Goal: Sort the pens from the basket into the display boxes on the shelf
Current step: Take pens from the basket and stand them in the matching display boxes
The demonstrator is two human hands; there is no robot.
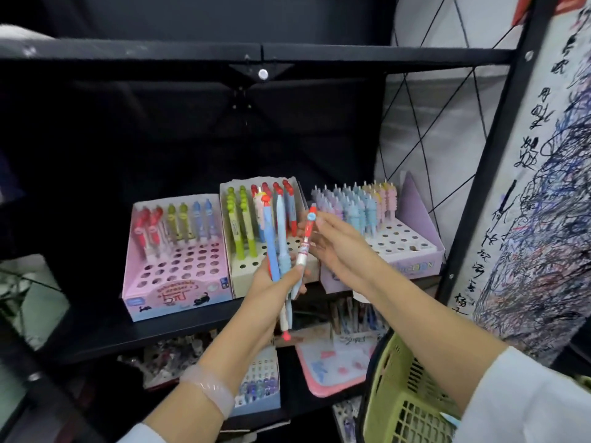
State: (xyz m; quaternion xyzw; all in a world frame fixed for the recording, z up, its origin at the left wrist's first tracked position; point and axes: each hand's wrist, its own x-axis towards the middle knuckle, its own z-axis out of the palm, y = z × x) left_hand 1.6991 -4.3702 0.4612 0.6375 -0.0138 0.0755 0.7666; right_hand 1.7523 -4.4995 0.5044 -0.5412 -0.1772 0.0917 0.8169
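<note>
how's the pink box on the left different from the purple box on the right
The pink box holds a single back row of red, green and blue pens; the purple box holds several rows of pastel pens. The pink box stands clear in view; the right hand partly covers the purple one. Both have empty holes in front.

Black metal shelving point(256, 55) – dark backing behind; scribbled paper sheet point(543, 203) on right upright.
</note>
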